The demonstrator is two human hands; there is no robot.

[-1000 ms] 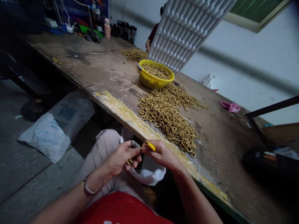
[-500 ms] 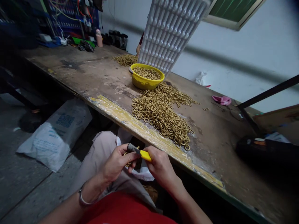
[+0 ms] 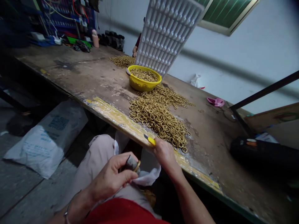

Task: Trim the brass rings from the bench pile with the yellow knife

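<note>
left hand (image 3: 113, 179), curled, holds a gold ring (image 3: 138, 165); right hand (image 3: 164, 153) wraps a yellow knife (image 3: 151, 141): one slip could cut.

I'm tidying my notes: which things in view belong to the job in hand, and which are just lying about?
Work in hand: yellow knife in the right hand; gold ring in the left hand; likely the ring pile and yellow basin.
Apparently just lying about: pink cloth, pink bottle, printed sack.
</note>
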